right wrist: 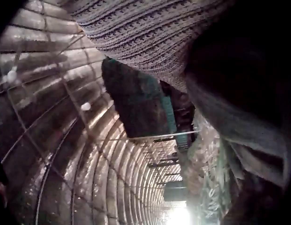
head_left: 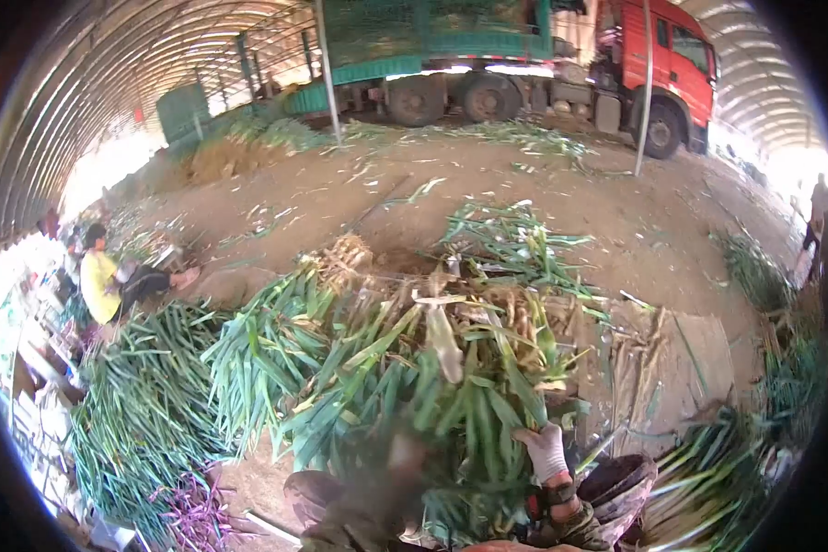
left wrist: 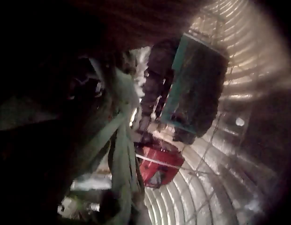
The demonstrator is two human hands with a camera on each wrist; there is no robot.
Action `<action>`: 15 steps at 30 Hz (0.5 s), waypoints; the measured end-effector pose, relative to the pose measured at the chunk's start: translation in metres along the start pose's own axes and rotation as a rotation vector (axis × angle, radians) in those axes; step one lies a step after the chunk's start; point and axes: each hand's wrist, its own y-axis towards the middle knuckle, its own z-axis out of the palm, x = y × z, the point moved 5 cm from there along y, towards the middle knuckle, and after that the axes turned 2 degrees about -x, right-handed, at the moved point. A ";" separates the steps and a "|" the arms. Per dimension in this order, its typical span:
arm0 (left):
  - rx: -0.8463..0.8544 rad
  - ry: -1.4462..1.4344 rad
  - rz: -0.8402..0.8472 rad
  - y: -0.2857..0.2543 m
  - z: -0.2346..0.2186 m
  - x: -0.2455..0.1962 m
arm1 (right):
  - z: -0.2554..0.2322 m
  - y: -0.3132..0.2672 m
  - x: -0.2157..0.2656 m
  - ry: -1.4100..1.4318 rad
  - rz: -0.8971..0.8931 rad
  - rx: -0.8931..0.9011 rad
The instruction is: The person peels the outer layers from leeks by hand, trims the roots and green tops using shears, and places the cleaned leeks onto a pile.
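Long green leafy stalks point(head_left: 474, 405) lie in front of the person in the head view, their pale root ends pointing away. At their right edge, near the knee, the right hand point(head_left: 547, 453) in a whitish knitted glove grips some leaves. The left hand point(head_left: 407, 453) is a dark blur over the leaves' near end; its fingers cannot be made out. Close green leaves point(left wrist: 121, 154) cross the left wrist view. In the right wrist view the ribbed glove point(right wrist: 140, 33) fills the top, beside a broad leaf surface point(right wrist: 234, 112).
More stalks lie in piles at the left point(head_left: 147, 396) and right point(head_left: 708, 478). A flat brown sheet point(head_left: 699, 354) lies right of the middle heap. A person in a yellow top point(head_left: 99, 285) sits at the left. Beyond stand a red truck point(head_left: 676, 55) and metal poles point(head_left: 328, 78).
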 end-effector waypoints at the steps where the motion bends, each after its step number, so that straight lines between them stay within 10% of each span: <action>1: -0.026 0.027 0.017 0.009 -0.022 -0.001 | 0.003 -0.002 0.004 -0.050 0.099 -0.023; 6: -0.217 0.181 -0.167 0.041 -0.096 -0.055 | 0.009 -0.013 -0.002 -0.425 -0.045 -0.138; 8: -0.057 0.133 -0.233 0.040 -0.089 -0.033 | 0.011 -0.022 -0.060 -0.923 0.299 -0.152; 11: 0.091 0.744 -0.074 0.045 -0.084 0.000 | 0.003 -0.044 -0.112 -0.748 0.409 -0.002; 15: 0.016 0.874 0.227 0.005 -0.079 -0.150 | -0.010 -0.060 -0.057 -0.857 0.097 -0.241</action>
